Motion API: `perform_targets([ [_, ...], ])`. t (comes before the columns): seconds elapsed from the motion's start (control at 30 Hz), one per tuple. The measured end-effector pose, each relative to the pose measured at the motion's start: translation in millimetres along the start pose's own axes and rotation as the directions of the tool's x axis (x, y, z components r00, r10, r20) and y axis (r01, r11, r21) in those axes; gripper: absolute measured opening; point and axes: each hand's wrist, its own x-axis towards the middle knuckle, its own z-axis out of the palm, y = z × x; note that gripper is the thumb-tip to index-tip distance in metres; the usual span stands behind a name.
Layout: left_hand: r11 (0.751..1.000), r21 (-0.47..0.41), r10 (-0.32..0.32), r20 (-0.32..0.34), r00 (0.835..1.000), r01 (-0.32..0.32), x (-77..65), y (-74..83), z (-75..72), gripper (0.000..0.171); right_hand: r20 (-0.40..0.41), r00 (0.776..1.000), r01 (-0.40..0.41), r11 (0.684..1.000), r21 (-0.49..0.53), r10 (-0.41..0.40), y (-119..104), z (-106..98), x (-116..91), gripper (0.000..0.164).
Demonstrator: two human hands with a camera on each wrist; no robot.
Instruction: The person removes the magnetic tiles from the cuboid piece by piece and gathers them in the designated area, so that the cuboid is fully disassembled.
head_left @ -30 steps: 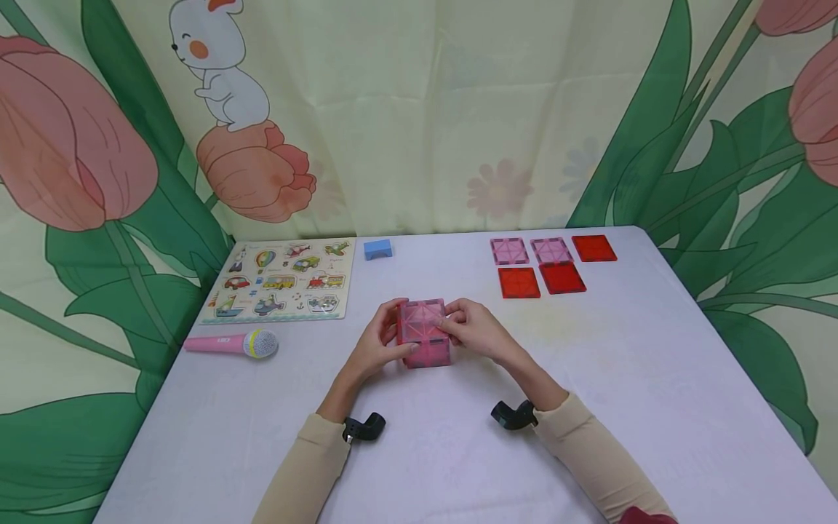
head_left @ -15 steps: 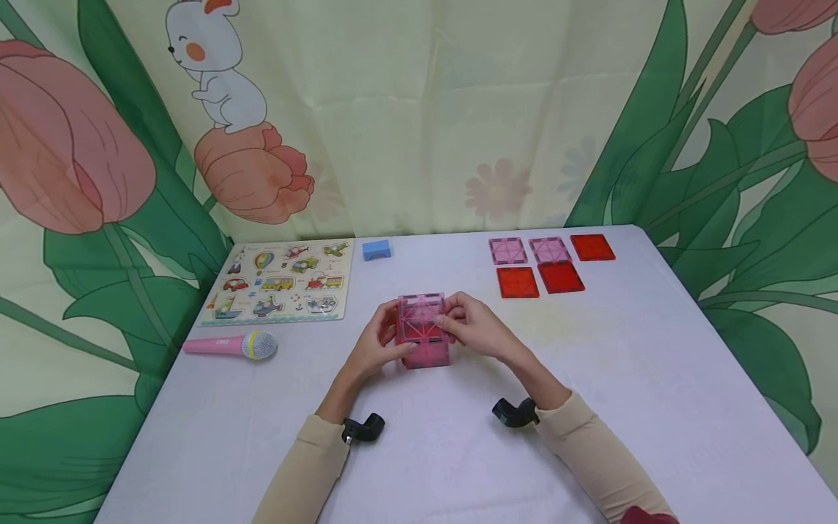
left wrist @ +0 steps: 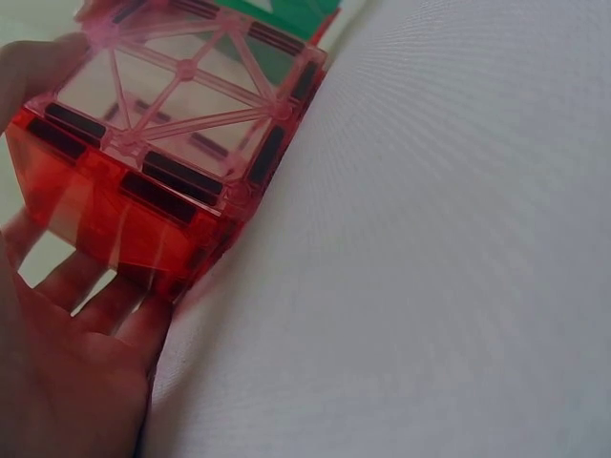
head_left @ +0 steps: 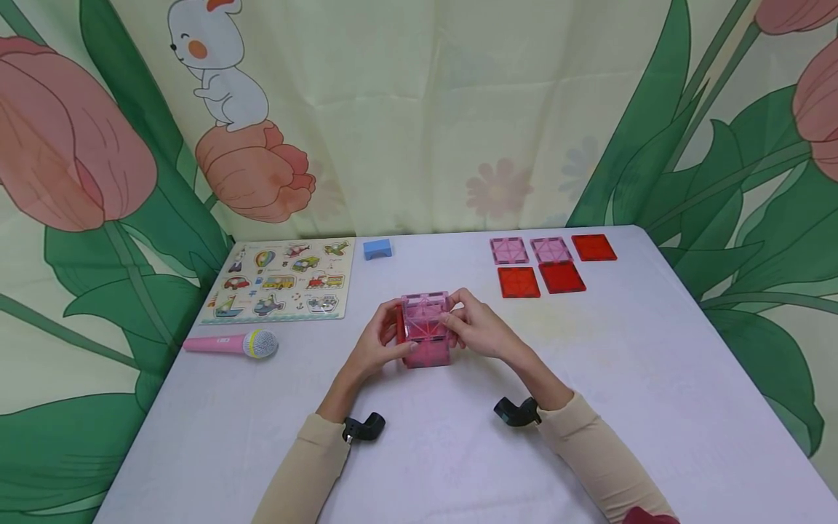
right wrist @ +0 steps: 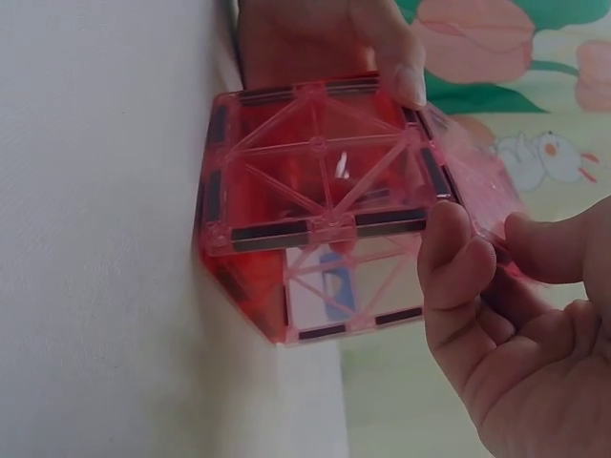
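A small box of see-through magnetic tiles stands on the table, its near side a pink tile (head_left: pixel 428 355) and its left side a red tile (left wrist: pixel 105 205). From the left, my left hand (head_left: pixel 376 343) grips the box, thumb at the near pink side's upper edge and fingers spread against the red side. My right hand (head_left: pixel 481 327) pinches another pink magnetic tile (right wrist: pixel 473 172) by its edge between thumb and index finger. That tile leans at an angle along the box's top edge. In the right wrist view, dark magnet strips line the tiles' edges.
Loose pink tiles (head_left: pixel 509 251) and red tiles (head_left: pixel 519 282) lie at the back right. Left of them is a blue arch-shaped block (head_left: pixel 377 249). A picture puzzle board (head_left: pixel 278 282) and a pink toy microphone (head_left: pixel 229 344) lie on the left. A printed curtain hangs behind.
My right hand has shifted slightly away from me and to the right, and the pinched pink tile has moved slightly with it. My left hand still grips the box in the same place.
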Motion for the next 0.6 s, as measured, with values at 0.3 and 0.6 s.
perform_targets([
  [0.3, 1.0, 0.006, 0.01, 0.008, 1.0, -0.01, 0.4, -0.7, -0.6, 0.08, -0.033, 0.999, -0.037, 0.998, 0.054, 0.039, 1.3, -0.4, 0.9, 0.025],
  [0.6, 1.0, 0.001, 0.019, 0.008, 1.0, -0.019, 0.6, -1.2, -0.5, 0.079, -0.091, 0.996, 0.019, 0.996, 0.082, -0.011, 4.4, -5.8, 4.0, 0.03],
])
